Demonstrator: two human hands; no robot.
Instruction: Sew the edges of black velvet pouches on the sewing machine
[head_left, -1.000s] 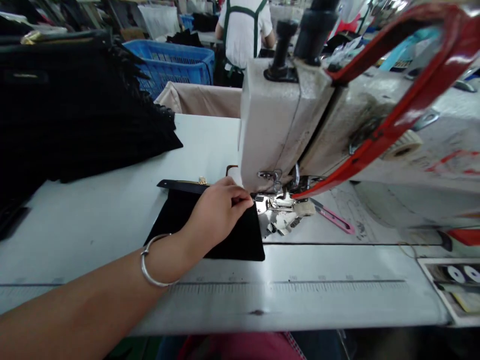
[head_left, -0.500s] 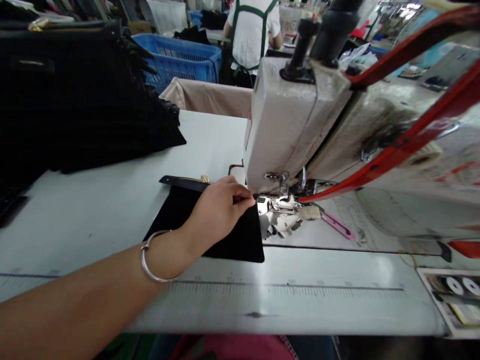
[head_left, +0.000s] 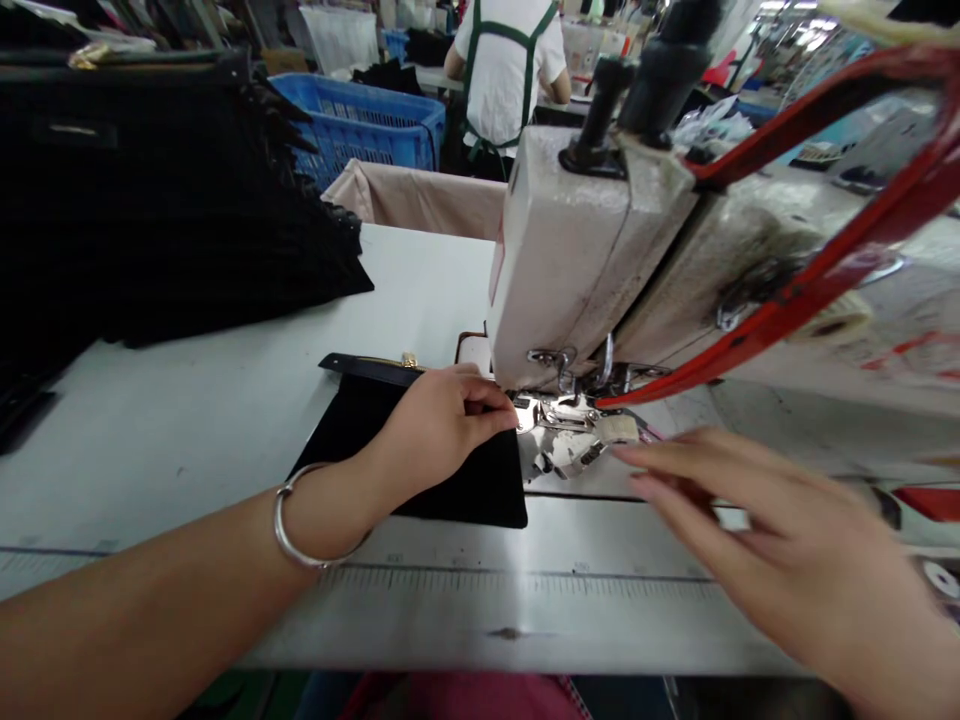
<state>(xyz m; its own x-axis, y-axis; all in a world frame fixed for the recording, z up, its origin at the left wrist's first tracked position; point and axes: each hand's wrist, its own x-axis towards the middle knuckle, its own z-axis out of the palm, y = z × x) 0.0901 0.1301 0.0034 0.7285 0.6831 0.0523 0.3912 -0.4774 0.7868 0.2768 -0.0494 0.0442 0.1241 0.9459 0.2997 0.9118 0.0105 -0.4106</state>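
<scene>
A flat black fabric pouch [head_left: 472, 480] with a darker zipped band and gold zipper pull [head_left: 409, 360] along its far edge lies on the sewing table. My left hand [head_left: 442, 415], with a silver bangle at the wrist, rests over it. The thumb and forefinger are pinched together at its right edge, close to the metal presser area [head_left: 559, 420] of the sewing machine [head_left: 585, 250]. My right hand [head_left: 757, 520], smeared by motion, is over the table to the right with fingers apart. The pink-handled tool [head_left: 649, 430] is mostly hidden behind its fingertips.
A tall stack of black pieces [head_left: 187, 220] covers the table's left side. Behind stand a cloth-lined bin [head_left: 427, 200], a blue basket [head_left: 367, 115] and a person [head_left: 506, 70] seen from the back. A red guard bar [head_left: 810, 270] arches over the right. A printed ruler [head_left: 465, 580] runs along the front.
My right hand has come into view from the right, reaching toward the machine's foot area and covering the pink-handled tool. My left hand and the black pouch have barely moved.
</scene>
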